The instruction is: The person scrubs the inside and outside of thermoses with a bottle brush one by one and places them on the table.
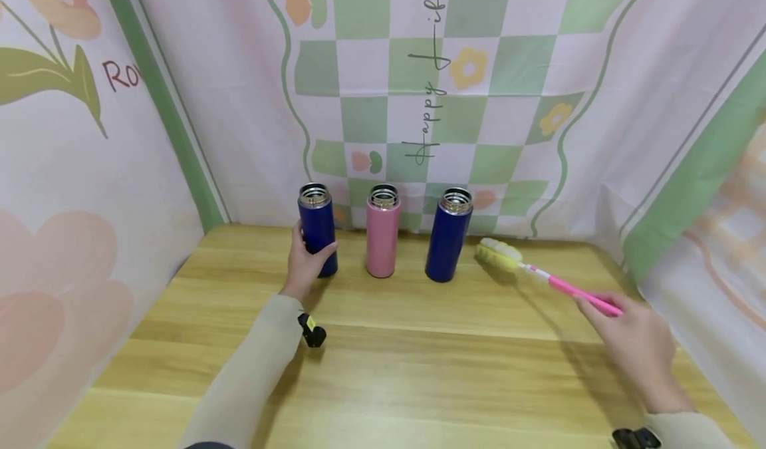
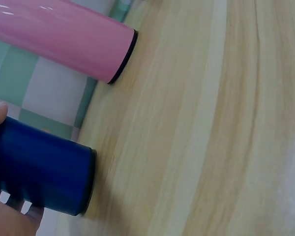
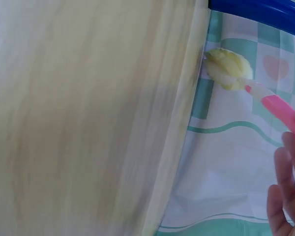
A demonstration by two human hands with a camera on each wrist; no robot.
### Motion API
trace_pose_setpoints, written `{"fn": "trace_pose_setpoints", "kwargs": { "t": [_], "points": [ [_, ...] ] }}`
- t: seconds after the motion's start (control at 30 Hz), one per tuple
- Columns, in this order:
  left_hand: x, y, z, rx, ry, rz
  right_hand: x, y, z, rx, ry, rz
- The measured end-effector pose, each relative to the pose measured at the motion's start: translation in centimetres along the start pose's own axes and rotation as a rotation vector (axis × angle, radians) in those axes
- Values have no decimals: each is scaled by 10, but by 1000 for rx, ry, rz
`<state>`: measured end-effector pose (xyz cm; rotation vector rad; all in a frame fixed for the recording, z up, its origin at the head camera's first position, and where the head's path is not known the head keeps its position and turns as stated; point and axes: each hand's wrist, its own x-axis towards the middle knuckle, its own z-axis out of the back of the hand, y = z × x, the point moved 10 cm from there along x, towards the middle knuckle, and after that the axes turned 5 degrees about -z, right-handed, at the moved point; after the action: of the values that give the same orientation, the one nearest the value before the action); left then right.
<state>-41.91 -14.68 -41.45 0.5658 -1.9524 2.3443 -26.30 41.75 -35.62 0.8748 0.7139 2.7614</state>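
Note:
My left hand (image 1: pixel 305 263) grips the left dark blue bottle (image 1: pixel 317 221), thumb on one side and fingers on the other. That bottle stands upright and uncapped on the wooden table; its lower part (image 2: pixel 44 167) fills the left wrist view's lower left. Beside it stands an open pink bottle (image 1: pixel 382 243), then a second open dark blue bottle (image 1: pixel 447 239). On the right, my right hand (image 1: pixel 637 336) holds a bottle brush (image 1: pixel 583 294) by its pink handle. Its yellow and white head (image 3: pixel 228 69) points left, toward the second blue bottle and apart from it.
A wooden table (image 1: pixel 407 369) spans the scene. Behind the bottles hangs a curtain (image 1: pixel 419 116) with green and white checks and the words "Happy Life". More patterned cloth (image 1: pixel 78 236) hangs on the left and right sides.

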Motion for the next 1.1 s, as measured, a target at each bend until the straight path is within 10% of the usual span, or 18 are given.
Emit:
{"fn": "trace_pose_setpoints", "kwargs": {
  "t": [0.2, 0.47, 1.1],
  "points": [
    [-3, 0, 5, -14, 5, 28, 1, -7, 10, 149, -76, -85],
    [-8, -13, 10, 15, 38, 12, 3, 8, 22, 208, -173, 28],
    [-26, -56, 13, 217, 206, -277, 13, 20, 30, 430, -191, 16]
  ]
}}
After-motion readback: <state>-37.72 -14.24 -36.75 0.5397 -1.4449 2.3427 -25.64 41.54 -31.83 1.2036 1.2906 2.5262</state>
